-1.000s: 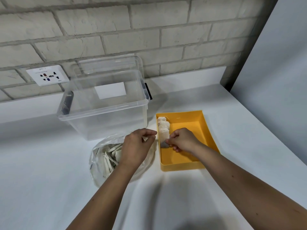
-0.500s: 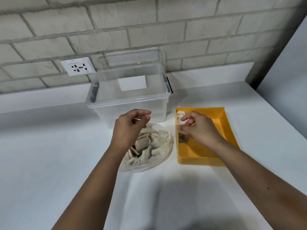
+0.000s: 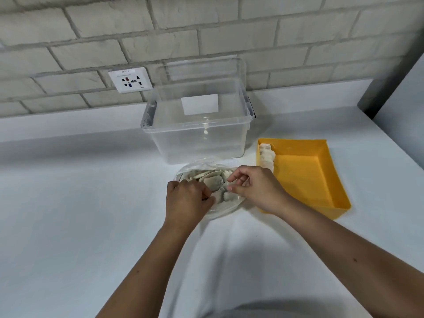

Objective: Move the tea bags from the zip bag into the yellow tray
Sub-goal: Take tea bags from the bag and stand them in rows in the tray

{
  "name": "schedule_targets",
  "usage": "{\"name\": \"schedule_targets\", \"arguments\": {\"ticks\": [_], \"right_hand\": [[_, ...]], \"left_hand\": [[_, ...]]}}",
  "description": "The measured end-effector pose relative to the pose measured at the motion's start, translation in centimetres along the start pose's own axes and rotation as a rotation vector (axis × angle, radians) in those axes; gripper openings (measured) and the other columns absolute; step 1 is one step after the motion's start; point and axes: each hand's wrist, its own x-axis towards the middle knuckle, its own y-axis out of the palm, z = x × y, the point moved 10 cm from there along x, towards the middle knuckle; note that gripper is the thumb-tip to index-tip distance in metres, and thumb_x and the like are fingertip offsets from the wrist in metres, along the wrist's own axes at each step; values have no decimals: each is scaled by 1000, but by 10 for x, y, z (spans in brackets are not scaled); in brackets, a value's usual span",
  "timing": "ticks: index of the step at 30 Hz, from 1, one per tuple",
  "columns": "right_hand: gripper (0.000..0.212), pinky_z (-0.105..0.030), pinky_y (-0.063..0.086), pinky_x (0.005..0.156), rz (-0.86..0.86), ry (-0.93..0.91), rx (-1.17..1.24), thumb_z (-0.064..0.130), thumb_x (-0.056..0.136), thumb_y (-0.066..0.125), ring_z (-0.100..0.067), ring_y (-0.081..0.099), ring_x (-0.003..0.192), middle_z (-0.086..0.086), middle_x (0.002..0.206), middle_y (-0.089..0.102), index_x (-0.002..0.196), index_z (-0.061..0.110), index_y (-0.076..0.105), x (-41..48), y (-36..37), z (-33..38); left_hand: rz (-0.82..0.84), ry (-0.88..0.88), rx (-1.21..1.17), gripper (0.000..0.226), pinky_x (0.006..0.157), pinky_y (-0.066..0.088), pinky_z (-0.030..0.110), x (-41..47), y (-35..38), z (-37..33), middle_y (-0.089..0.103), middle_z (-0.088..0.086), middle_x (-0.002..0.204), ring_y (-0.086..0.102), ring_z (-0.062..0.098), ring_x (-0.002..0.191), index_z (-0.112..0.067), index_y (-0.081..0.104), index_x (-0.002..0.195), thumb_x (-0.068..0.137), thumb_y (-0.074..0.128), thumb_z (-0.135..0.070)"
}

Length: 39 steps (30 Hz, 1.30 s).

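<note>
Both hands sit over the zip bag (image 3: 207, 180) on the white counter (image 3: 80, 203). The left hand (image 3: 187, 203) has curled fingers gripping the bag's near edge; the right hand (image 3: 257, 189) pinches at the bag's mouth (whether it holds a tea bag, I cannot tell). Tea bags (image 3: 212, 182) fill the bag; a few more (image 3: 266, 154) line the left wall of the yellow tray (image 3: 321, 180), just beside it.
</note>
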Motion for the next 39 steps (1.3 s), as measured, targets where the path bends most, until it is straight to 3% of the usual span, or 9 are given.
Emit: {"name": "schedule_targets", "arguments": {"ticks": [4,8,11,16,21,25,31,36,39], "right_hand": [[13,-21,46,66,-27,17,22,28,82,76,-1,55,64,9,79,64,94,25,71,-4,-6,-3],[26,-33,55,67,-14,81,257,24,84,75,-11,64,61,3,91,67,109,22,67,-8,-10,-4],[35,-27,54,60,93,155,432,22,84,75,-13,66,65,-3,101,68,117,16,64,-13,3,0],[15,-35,53,61,-24,100,467,19,86,73,-14,62,61,-4,76,62,90,7,65,-13,-11,13],[8,-22,46,63,-190,-89,24,26,89,68,-3,59,61,9,78,68,89,18,70,-16,-46,26],[8,-27,49,70,-110,-199,-110,29,90,67,-4,59,72,14,86,68,92,25,72,-15,-35,41],[13,-32,50,75,-104,-256,-141,29,94,61,-6,59,80,8,97,68,99,23,71,2,-12,50],[25,-36,28,88,84,-284,-824,32,95,49,-21,45,111,2,114,59,112,25,66,12,43,30],[27,-37,25,88,66,-283,-944,35,92,50,-22,41,113,1,115,57,111,25,67,13,52,26]], "left_hand": [[-12,-112,-353,10,78,47,22,-2,-11,15,67,-13,69,65,8,72,-26,67,76,81,75,-27],[54,-227,-796,7,60,42,8,-9,-19,20,71,-5,73,60,1,59,-20,67,85,90,70,-16],[93,-256,-991,3,63,46,13,-14,-16,12,74,7,79,66,8,66,-15,69,94,92,68,-13],[41,-284,-1121,6,74,51,24,-8,-25,12,74,-1,75,68,12,71,-14,73,94,93,67,-16],[-123,-371,-1105,11,78,51,25,-1,-41,39,78,-1,84,69,7,76,-19,75,98,95,64,-21],[165,-113,-790,25,76,52,15,-1,-19,0,74,-18,97,68,1,85,-34,73,106,83,79,-28],[-10,-162,-673,23,59,43,26,-2,-22,16,61,-9,59,55,11,57,-22,64,69,89,72,-30],[-51,-384,-1089,7,66,58,24,-12,-19,41,77,4,77,73,13,68,-12,70,97,90,71,-11],[-33,-475,-1265,9,75,60,29,-16,-11,44,78,12,90,76,23,83,-11,70,95,94,66,-19]]}}
